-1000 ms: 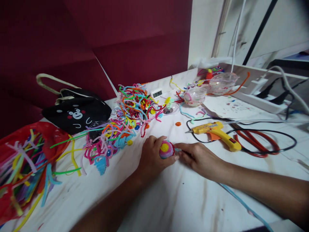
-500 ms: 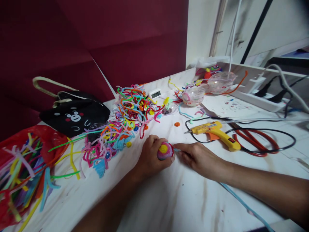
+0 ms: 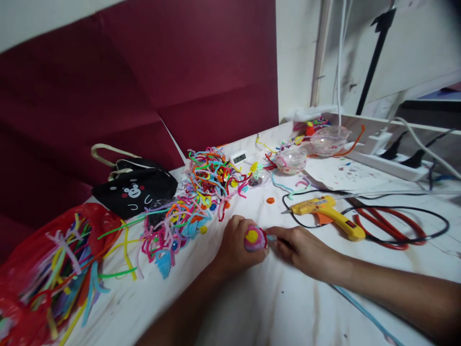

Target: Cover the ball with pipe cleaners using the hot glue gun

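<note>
My left hand [image 3: 238, 245] is wrapped round a small rounded piece coiled from pipe cleaners [image 3: 255, 239], pink and red with a yellow disc on its face. Close against its right side, my right hand [image 3: 297, 247] pinches a light blue pipe cleaner [image 3: 363, 310]. The blue end shows between the fingertips at the piece's edge, and the long tail comes out below the forearm toward the lower right. Fingers of the left hand hide the back of the coiled piece.
A yellow glue gun [image 3: 326, 211] lies right of my hands, its black cord looping behind. Tangled pipe cleaners [image 3: 212, 178], a black bag [image 3: 135, 187] and a red plastic bag [image 3: 101, 223] fill the left. Clear plastic bowls [image 3: 291, 161] and a power strip [image 3: 396, 166] stand behind.
The whole scene sits lower and further right in view, as the camera has tilted. Both hands keep the same hold on the coiled piece and the blue pipe cleaner.
</note>
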`<state>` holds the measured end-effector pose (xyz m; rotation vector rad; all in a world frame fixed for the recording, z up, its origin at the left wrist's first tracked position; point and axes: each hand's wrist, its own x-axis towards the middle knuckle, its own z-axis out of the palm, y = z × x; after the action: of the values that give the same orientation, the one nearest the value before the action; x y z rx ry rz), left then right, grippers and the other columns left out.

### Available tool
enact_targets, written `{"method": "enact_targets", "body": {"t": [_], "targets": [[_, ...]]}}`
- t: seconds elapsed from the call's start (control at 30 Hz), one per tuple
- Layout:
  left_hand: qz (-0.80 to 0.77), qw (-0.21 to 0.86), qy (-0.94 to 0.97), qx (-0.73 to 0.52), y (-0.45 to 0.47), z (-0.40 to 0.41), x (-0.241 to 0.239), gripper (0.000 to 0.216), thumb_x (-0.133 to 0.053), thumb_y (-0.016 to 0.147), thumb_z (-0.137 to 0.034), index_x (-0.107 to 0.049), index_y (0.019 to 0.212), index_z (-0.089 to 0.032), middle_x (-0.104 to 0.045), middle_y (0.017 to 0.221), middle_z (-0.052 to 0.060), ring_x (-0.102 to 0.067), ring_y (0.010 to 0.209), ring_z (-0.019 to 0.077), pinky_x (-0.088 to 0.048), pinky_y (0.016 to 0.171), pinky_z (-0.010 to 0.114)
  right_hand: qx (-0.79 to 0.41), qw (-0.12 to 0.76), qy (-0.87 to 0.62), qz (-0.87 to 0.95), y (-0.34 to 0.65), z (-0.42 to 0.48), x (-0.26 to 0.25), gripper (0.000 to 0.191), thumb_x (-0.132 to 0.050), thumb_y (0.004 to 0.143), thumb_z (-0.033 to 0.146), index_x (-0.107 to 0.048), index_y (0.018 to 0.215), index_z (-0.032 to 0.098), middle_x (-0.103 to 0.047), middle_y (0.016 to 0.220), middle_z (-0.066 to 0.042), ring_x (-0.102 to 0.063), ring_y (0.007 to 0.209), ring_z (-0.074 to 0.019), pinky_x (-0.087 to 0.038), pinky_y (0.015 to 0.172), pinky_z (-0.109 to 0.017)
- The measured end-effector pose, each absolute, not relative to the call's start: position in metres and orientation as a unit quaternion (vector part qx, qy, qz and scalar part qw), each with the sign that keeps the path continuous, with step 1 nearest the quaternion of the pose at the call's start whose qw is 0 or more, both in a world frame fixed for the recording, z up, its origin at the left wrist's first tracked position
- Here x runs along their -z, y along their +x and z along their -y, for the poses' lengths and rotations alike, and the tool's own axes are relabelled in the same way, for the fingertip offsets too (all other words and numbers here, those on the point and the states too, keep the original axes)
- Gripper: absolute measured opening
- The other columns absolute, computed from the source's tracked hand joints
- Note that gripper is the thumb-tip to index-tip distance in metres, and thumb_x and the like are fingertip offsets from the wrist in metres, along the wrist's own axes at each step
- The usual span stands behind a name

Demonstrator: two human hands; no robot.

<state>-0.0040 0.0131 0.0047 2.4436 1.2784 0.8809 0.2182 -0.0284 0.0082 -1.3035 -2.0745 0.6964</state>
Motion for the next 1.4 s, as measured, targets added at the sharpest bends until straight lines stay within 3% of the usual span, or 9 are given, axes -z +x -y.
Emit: {"method": "enact_targets", "body": {"t": [0.27, 0.43, 0.6, 0.83, 1.1, 1.4], "targets": [[-0.447, 0.141, 0.835, -0.287, -0.005, -0.015, -0.005, 0.051, -0.091, 0.057, -0.028, -0.066, 0.102, -0.03, -0.068, 0.102, 0.006, -0.078, 0.095, 0.0336, -0.072, 0.086, 0.051, -0.457, 0.351, -0.433, 0.693, 0.211, 0.019, 0.0, 0.035, -0.06, 0.091, 0.017, -0.084, 0.116, 0.022, -0.068, 0.059, 0.0, -0.054, 0.054, -0.0184, -0.041, 0.048, -0.028], [-0.452, 0.15, 0.832, -0.285, -0.005, -0.016, -0.005, 0.05, -0.089, 0.057, -0.027, -0.068, 0.102, -0.029, -0.07, 0.103, 0.007, -0.078, 0.099, 0.0361, -0.071, 0.088, 0.053, -0.538, 0.329, -0.43, 0.646, 0.209, 0.013, -0.005, 0.037, -0.059, 0.091, 0.02, -0.08, 0.121, 0.02, -0.061, 0.055, 0.004, -0.043, 0.045, -0.0145, -0.033, 0.041, -0.025], [-0.466, 0.171, 0.822, -0.279, -0.006, -0.018, 0.0, 0.05, -0.091, 0.058, -0.036, -0.07, 0.102, -0.028, -0.069, 0.103, 0.005, -0.077, 0.1, 0.0333, -0.069, 0.09, 0.051, -0.595, 0.286, -0.435, 0.612, 0.21, 0.005, -0.004, 0.046, -0.062, 0.086, 0.024, -0.075, 0.129, 0.016, -0.061, 0.053, 0.007, -0.041, 0.038, -0.0115, -0.034, 0.037, -0.021], [-0.472, 0.189, 0.815, -0.28, -0.005, -0.019, 0.004, 0.053, -0.088, 0.059, -0.037, -0.072, 0.108, -0.026, -0.069, 0.109, 0.007, -0.075, 0.107, 0.0348, -0.065, 0.097, 0.052, -0.612, 0.274, -0.435, 0.6, 0.21, 0.003, -0.001, 0.052, -0.064, 0.086, 0.026, -0.069, 0.136, 0.01, -0.06, 0.053, 0.008, -0.041, 0.039, -0.0104, -0.033, 0.036, -0.02], [-0.472, 0.193, 0.816, -0.273, -0.005, -0.018, 0.0, 0.045, -0.086, 0.061, -0.04, -0.07, 0.1, -0.025, -0.067, 0.106, 0.007, -0.075, 0.104, 0.0348, -0.064, 0.094, 0.052, -0.597, 0.291, -0.439, 0.606, 0.211, 0.008, -0.004, 0.047, -0.067, 0.092, 0.034, -0.073, 0.133, 0.013, -0.058, 0.053, 0.007, -0.041, 0.041, -0.0114, -0.032, 0.04, -0.021], [-0.483, 0.202, 0.813, -0.255, -0.006, -0.017, 0.001, 0.044, -0.088, 0.063, -0.04, -0.069, 0.1, -0.025, -0.068, 0.108, 0.007, -0.073, 0.107, 0.0356, -0.062, 0.097, 0.055, -0.557, 0.303, -0.436, 0.64, 0.211, 0.015, -0.01, 0.045, -0.064, 0.091, 0.028, -0.077, 0.131, 0.012, -0.059, 0.061, 0.004, -0.044, 0.048, -0.0127, -0.034, 0.043, -0.023]]}}
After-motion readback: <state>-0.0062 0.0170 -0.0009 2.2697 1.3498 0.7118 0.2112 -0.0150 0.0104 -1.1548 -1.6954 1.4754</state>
